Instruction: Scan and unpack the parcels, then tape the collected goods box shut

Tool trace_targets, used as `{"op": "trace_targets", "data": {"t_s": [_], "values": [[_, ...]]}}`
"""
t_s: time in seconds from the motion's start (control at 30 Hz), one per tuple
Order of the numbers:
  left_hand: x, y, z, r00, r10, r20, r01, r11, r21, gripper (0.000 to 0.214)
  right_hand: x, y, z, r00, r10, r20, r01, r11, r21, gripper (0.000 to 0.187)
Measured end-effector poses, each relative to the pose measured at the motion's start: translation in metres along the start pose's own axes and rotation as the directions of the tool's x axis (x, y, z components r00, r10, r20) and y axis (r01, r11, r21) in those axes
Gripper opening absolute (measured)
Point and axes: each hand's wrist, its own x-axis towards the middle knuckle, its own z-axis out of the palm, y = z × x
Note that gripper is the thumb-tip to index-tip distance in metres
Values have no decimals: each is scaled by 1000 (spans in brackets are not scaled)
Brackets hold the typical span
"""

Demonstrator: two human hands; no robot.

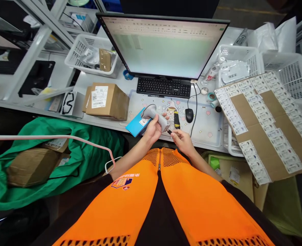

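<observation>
My left hand (153,129) is closed around the handle of a grey and white barcode scanner (153,112), its head pointing up and left. At the handle's lower end, my right hand (182,139) pinches a small black piece (169,132), which looks like a plug or dongle. Whether that piece sits in the handle or only touches it, I cannot tell. Beneath the scanner lies a blue flat box (136,123) with a white label. A black and yellow utility knife (176,120) rests on the desk mat just beyond my hands.
A monitor (163,51) stands behind a black keyboard (163,87). Right of the knife are a mouse (189,115) and its cable. Cardboard boxes (110,100) sit at left. A label-covered cardboard sheet (258,112) leans over white baskets (285,73) at right. A green sack (94,136) hangs below.
</observation>
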Motion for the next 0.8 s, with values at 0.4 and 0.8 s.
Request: {"op": "trace_targets", "data": {"t_s": [0.4,0.8], "values": [[-1,-8,4,995,96,36,-99,990,101,35,-5,-8,6,994,24,-107,-36,993,-111,51],[-1,-24,6,984,178,14,-178,979,94,21,-8,-1,20,985,1,-175,-31,986,-166,50]]}}
